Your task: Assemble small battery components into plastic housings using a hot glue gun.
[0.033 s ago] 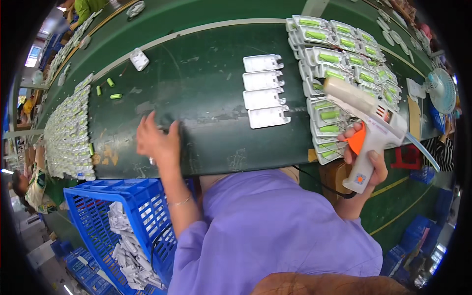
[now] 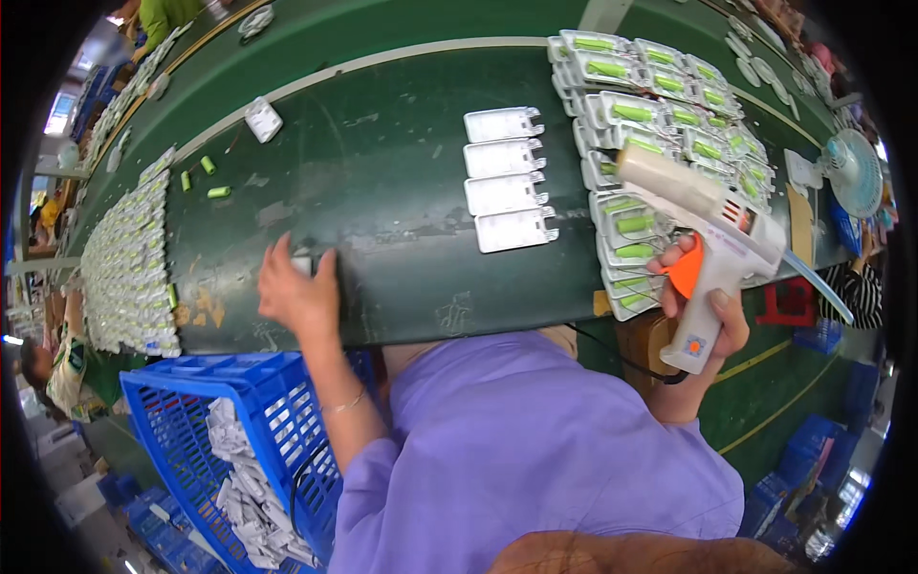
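Note:
My right hand (image 2: 712, 311) is wrapped round the handle of a white hot glue gun (image 2: 703, 206) with an orange trigger (image 2: 686, 271). Its nozzle points up and left, over the white trays (image 2: 631, 225) with green cells at the right. My left hand (image 2: 298, 292) is low over the green bench, fingers curved and thumb apart. Between thumb and fingers shows a small white piece (image 2: 303, 265), its shape mostly hidden by the hand. Several white plastic covers (image 2: 509, 195) lie in a column between my hands.
A blue basket (image 2: 258, 383) of white parts stands by the bench's near edge. Rows of small white-and-green assemblies (image 2: 124, 268) cover the left end. Loose green cells (image 2: 219, 192) and one white case (image 2: 263, 120) lie farther back. A fan (image 2: 854, 172) is at far right.
My left hand has turned and shifted slightly, and the white piece now shows between thumb and fingers. The glue gun stays in my right hand. The whole view has shifted a little.

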The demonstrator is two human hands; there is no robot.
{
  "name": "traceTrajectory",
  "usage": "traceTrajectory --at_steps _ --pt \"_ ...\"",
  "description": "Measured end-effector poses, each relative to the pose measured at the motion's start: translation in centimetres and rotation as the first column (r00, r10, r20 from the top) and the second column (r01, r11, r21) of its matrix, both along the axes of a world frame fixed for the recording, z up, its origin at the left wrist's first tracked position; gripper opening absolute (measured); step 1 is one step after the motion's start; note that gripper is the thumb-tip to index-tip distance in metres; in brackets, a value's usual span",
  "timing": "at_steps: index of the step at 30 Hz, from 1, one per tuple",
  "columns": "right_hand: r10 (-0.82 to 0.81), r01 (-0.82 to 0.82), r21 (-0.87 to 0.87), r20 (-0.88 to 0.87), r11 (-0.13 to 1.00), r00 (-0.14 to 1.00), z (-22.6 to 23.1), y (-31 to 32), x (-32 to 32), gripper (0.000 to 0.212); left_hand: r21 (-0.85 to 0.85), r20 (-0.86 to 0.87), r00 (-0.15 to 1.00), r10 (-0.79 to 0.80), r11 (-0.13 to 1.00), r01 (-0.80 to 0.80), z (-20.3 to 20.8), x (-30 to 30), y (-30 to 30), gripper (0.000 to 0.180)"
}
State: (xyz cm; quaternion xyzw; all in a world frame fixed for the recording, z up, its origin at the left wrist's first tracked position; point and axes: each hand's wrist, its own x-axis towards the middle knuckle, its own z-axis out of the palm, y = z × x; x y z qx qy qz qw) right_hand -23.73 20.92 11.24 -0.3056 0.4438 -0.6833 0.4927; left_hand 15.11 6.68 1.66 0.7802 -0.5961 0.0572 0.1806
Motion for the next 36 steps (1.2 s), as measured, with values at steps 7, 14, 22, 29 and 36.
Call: traceTrajectory --at_steps 7,14,22,29,36 --pt "0.020 -0.020 0.023 0.009 1.000 1.000 1.4 -1.3 1.7 0.075 0.114 -0.197 0.980 0.003 0.993 0.020 0.1 2.8 0.4 0.055" --pt "-0.033 0.034 -0.049 0.020 0.998 0.999 1.0 0.4 0.7 0.072 -0.116 -0.606 0.757 -0.244 0.969 0.220 3.2 -0.5 -5.7 0.031" --pt "-0.027 0.028 -0.039 0.017 0.999 0.999 1.1 1.4 0.8 0.071 -0.331 -0.528 0.641 -0.557 0.830 0.449 -1.6 -12.7 -18.2 0.017" --pt "-0.069 0.069 -0.051 0.010 0.996 0.998 1.0 3.1 0.3 0.071 -0.327 -0.587 0.421 -0.692 0.678 0.658 -2.0 -17.6 -17.4 0.020" --pt "-0.052 0.052 -0.010 -0.031 0.999 0.998 0.7 2.4 0.0 0.072 -0.327 -0.217 0.973 0.077 0.934 -0.147 -0.4 -4.3 -24.3 0.050"
